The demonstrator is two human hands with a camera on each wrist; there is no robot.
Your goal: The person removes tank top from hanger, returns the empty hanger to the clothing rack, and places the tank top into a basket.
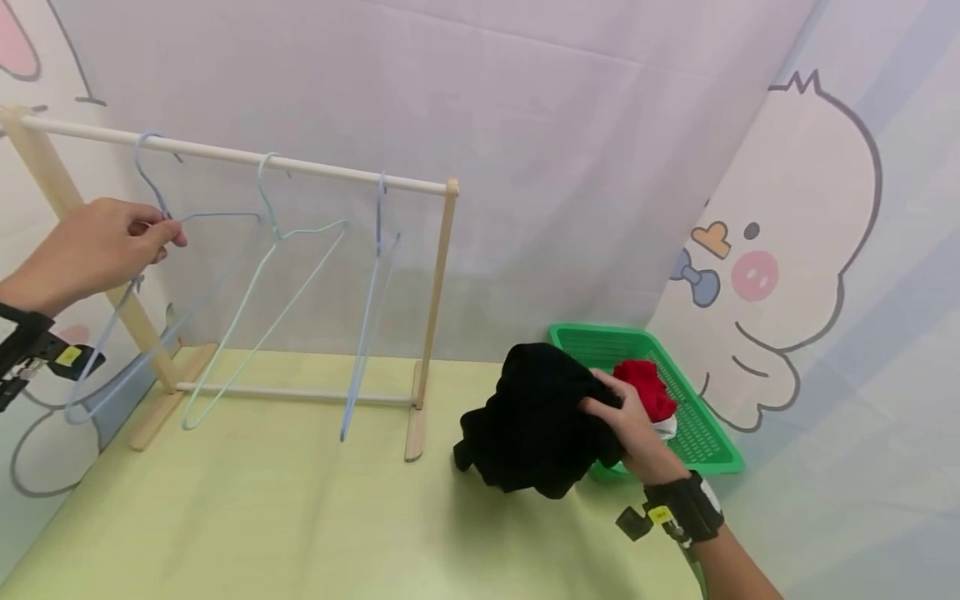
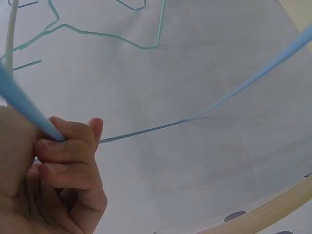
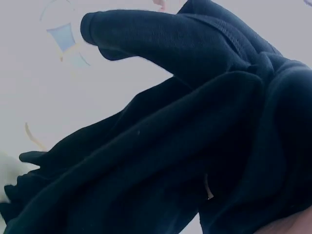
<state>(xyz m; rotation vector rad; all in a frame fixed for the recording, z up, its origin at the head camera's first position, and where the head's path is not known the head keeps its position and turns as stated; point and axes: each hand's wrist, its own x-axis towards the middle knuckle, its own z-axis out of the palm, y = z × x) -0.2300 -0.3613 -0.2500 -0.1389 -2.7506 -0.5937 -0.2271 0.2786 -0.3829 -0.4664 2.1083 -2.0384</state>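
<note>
At the far left of the head view, my left hand (image 1: 112, 242) pinches a blue hanger (image 1: 153, 187) just below its hook, which still loops over the rack's rail. The left wrist view shows the curled fingers (image 2: 73, 161) around the hanger's neck. My right hand (image 1: 630, 425) grips a bunched black garment (image 1: 540, 421) and holds it above the table, in front of the green basket. In the right wrist view the dark cloth (image 3: 146, 141) fills most of the picture, with a sleeve-like part sticking out; the fingers are hidden there.
A wooden rack (image 1: 435, 292) stands at the left on the yellow-green table (image 1: 300, 517). A mint hanger (image 1: 255, 292) and another blue hanger (image 1: 367, 333) hang from its rail (image 1: 322, 169). The green basket (image 1: 697, 408) holds red cloth (image 1: 647, 389) and white cloth (image 1: 664, 428).
</note>
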